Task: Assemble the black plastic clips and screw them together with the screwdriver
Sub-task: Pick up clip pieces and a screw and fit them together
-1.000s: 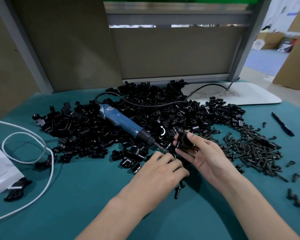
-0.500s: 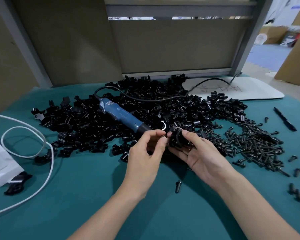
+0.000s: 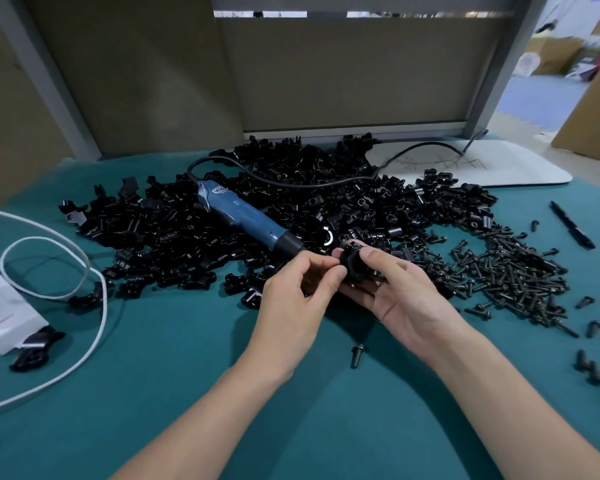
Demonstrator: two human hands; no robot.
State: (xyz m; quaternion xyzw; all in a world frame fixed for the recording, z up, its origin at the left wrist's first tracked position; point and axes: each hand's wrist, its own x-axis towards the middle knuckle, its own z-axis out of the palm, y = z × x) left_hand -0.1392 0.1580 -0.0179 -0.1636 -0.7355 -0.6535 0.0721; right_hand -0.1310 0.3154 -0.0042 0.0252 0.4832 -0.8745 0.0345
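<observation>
A black plastic clip sits between both hands just in front of the clip pile. My right hand grips it with thumb and fingers curled round it. My left hand pinches its left side with the fingertips. The blue electric screwdriver lies on the big heap of black clips, its tip pointing at my hands, untouched. A spread of black screws lies to the right. One loose screw rests on the green mat below my hands.
A white board lies at the back right with the screwdriver's black cable across it. A black pen lies far right. A white cable and a white box are at the left. A grey partition stands behind.
My left hand rose from the mat near the loose screw up to the clip held in my right hand and now pinches it. The camera tilted slightly down.
</observation>
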